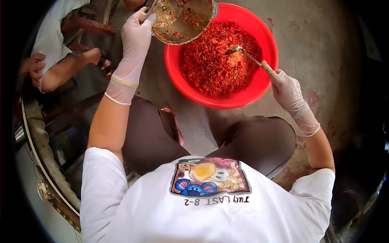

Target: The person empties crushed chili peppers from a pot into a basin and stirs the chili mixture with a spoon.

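Observation:
A wide red basin on the floor holds a heap of chopped red chili mixture with pale bits in it. My left hand, in a clear glove, grips the side of a metal pot tilted over the basin's far left edge. Red and yellowish residue clings to the pot's inside. My gloved right hand is closed around the handle of a metal spoon. The spoon's bowl rests in the mixture, beside a lighter orange patch.
Another person's bent leg and hand are at the upper left, near a wooden stool. A round-edged piece of furniture stands at my left. Concrete floor surrounds the basin.

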`<state>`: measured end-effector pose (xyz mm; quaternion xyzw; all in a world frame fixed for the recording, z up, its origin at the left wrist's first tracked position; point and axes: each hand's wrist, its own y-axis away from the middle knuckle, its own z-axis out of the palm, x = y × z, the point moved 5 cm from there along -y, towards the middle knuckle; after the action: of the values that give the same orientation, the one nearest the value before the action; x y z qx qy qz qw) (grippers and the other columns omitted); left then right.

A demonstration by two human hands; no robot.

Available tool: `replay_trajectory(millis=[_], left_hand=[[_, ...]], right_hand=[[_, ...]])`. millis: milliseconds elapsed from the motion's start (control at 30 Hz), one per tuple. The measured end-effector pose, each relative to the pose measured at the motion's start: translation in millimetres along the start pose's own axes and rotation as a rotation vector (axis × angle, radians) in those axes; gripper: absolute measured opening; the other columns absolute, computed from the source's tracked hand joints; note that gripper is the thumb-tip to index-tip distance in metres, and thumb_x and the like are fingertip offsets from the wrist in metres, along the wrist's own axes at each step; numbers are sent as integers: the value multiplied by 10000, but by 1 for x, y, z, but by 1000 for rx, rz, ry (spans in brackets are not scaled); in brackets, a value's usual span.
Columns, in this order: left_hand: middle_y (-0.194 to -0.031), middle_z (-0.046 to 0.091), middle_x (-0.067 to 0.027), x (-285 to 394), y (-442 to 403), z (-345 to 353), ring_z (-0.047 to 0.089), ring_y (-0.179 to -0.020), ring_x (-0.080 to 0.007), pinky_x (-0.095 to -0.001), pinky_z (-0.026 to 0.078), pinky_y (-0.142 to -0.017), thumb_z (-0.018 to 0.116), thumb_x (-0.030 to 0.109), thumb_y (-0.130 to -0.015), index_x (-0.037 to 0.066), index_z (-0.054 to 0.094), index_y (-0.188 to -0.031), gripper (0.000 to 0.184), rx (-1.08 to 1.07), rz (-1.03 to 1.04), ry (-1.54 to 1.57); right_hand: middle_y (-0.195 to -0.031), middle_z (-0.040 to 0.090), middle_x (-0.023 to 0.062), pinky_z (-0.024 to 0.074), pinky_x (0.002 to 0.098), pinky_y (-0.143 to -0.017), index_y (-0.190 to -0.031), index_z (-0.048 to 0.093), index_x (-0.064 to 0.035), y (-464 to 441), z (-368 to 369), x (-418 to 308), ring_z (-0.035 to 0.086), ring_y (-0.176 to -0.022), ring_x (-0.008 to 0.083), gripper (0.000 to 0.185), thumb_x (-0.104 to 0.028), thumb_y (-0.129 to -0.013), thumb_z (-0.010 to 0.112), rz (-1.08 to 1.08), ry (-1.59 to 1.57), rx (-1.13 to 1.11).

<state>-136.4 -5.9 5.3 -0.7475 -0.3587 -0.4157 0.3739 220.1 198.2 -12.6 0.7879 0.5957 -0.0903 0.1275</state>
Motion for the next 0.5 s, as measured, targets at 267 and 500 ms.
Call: replay_trajectory(millis=[267,500], left_hand=[[-997,664,-67,-23,-15,-23,610,-871,-97,-236,485,-795,641,63,-876,-38,627,-1059,210,31,-180,331],[-952,654,-50,-31,-14,-55,604,-846,-98,-246,483,-752,631,108,-883,-46,608,-1050,228,77,-299,286]], right_hand=[[-788,594,125,492,430,-540,-1336,478,-174,-72,44,-56,621,-660,305,520,-61,-829,508,-194,-144,-93],[-850,604,157,495,427,-578,-1331,485,-184,-113,57,-85,614,-713,327,475,-74,-869,503,-214,-83,-185]])
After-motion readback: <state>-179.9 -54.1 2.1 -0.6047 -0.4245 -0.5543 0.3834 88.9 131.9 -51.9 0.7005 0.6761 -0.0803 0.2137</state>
